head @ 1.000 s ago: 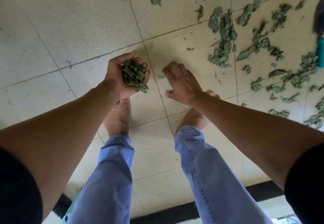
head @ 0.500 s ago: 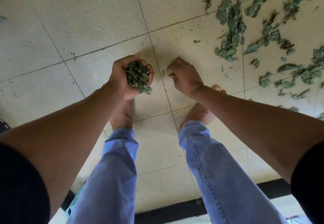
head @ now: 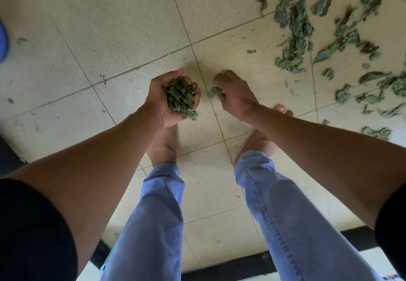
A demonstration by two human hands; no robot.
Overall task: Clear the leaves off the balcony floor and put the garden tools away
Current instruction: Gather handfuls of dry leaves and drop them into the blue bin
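My left hand (head: pixel 161 98) is cupped palm up above the tiled floor (head: pixel 123 28), its fingers curled round a handful of dark green leaves (head: pixel 180 99). Just to its right, my right hand (head: pixel 236 93) is curled, knuckles up, and pinches a small clump of leaves (head: pixel 215 91). Many more loose leaves (head: pixel 294 39) lie scattered over the tiles at the upper right. No garden tool shows in this view.
My bare feet (head: pixel 163 146) and blue trouser legs (head: pixel 153 225) stand directly below the hands. A dark threshold strip (head: pixel 230 267) runs along the bottom edge. A blurred blue object (head: pixel 3 41) sits at the far left edge.
My right hand went from flat over the floor to curled round a small clump of leaves and lifted it. The view shifted, so the teal-handled tool at the right left the frame.
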